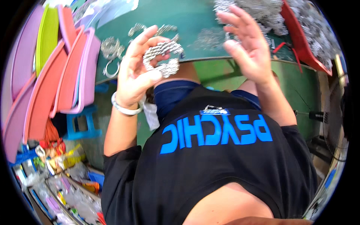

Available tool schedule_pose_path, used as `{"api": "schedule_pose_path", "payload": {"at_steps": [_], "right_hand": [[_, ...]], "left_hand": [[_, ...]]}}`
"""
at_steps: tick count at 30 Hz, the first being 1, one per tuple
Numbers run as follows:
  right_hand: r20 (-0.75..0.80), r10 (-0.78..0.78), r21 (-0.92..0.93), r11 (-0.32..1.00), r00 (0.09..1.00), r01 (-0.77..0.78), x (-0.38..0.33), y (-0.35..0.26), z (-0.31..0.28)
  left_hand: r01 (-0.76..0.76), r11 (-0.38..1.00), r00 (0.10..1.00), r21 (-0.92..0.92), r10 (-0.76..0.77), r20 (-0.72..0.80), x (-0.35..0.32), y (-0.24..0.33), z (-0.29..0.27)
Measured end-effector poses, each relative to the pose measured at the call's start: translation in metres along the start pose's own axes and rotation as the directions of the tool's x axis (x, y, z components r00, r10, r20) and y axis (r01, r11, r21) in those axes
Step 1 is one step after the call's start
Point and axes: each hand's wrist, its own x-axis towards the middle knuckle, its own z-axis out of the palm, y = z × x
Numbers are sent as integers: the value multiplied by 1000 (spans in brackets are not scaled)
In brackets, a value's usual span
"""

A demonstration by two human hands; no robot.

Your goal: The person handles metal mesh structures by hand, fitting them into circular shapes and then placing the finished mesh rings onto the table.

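Left hand (133,75) grips a C-shaped metal-link bundle (164,47), seemingly unfinished; right hand (250,52) spread open; loose heap (262,13) remains toward worktop's (198,17) right edge.

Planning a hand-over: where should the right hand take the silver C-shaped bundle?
Probably the upper end of the bundle, pinched from the right: the C opens that way, and this end juts past the left hand's fingers toward the open right hand. The left thumb crowds the lower part.

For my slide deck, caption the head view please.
A left hand holds a curved silvery bundle near a green table; the right hand is raised, open.
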Motion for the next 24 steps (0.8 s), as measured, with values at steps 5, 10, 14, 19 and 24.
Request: {"api": "schedule_pose_path", "payload": {"at_steps": [5,10,14,19,24], "right_hand": [[49,129,103,986,990,-134,-17,6,0],[56,251,71,964,966,-255,-35,7,-14],[41,286,26,957,957,-287,-34,-1,-13],[26,306,-11,952,952,-306,-35,-10,-2],[20,362,-65,931,932,-360,-34,-9,4]], "left_hand": [[369,918,898,145,-312,-311,-108,-4,-68],[628,776,520,-67,-482,-705,-172,-99,-111],[764,619,482,182,-360,-799,-183,-179,-145],[859,234,506,454,-261,-822,-182,-221,-159],[985,-124,67,119,-363,-929,-210,-258,-167]]}}
